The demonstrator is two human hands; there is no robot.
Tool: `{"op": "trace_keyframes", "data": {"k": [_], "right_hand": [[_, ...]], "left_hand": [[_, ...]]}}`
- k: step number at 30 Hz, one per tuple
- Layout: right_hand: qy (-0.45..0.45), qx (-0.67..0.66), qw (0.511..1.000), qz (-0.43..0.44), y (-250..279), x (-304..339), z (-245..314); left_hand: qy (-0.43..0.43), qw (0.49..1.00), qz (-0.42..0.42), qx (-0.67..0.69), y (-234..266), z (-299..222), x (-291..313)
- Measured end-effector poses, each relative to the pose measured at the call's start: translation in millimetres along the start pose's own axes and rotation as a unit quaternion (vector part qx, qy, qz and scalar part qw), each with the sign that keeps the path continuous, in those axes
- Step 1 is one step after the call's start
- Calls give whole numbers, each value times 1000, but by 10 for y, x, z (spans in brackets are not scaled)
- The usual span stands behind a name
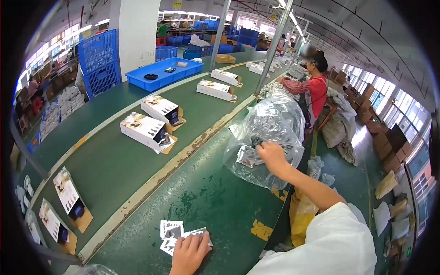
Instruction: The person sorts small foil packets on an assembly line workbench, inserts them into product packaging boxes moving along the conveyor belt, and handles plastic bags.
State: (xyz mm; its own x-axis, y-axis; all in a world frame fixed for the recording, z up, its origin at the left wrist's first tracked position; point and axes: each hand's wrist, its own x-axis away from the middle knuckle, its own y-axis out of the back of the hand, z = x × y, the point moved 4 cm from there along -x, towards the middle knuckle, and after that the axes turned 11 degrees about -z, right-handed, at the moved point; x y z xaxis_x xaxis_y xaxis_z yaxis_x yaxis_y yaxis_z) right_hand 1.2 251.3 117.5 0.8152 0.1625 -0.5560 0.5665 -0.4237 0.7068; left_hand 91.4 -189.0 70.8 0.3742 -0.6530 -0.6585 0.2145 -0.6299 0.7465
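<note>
My left hand (190,253) lies with its fingers spread flat over several small white packets with grey printed faces on the green worktop; one packet (172,228) shows beside the fingertips. My right hand (272,156) reaches into the mouth of a large clear plastic bag (270,119). Its fingers are bent together beside a small dark bundle (257,140); what they hold, if anything, is hidden. Another printed packet (245,156) lies at the bag's near edge, left of that hand.
On the green belt (105,176) to the left lie several open white boxes (143,130) with dark items inside. A blue tray (165,71) stands beyond them. A co-worker in red (316,91) stands past the bag. Metal posts (275,48) rise along the belt's edge.
</note>
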Motion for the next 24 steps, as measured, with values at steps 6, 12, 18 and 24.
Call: {"op": "trace_keyframes", "data": {"k": [6, 12, 18, 24], "right_hand": [[109, -143, 982, -57, 1269, -211, 995], [122, -334, 934, -31, 1959, -234, 1940], [140, -442, 886, 4, 2326, -348, 2352], [10, -611, 758, 230, 1755, -323, 2482]], "left_hand": [[114, 991, 67, -11, 273, 76, 236], [95, 991, 69, -66, 467, 32, 451], [-17, 995, 83, -46, 951, 156, 682], [-84, 991, 13, -102, 1221, 167, 788]]}}
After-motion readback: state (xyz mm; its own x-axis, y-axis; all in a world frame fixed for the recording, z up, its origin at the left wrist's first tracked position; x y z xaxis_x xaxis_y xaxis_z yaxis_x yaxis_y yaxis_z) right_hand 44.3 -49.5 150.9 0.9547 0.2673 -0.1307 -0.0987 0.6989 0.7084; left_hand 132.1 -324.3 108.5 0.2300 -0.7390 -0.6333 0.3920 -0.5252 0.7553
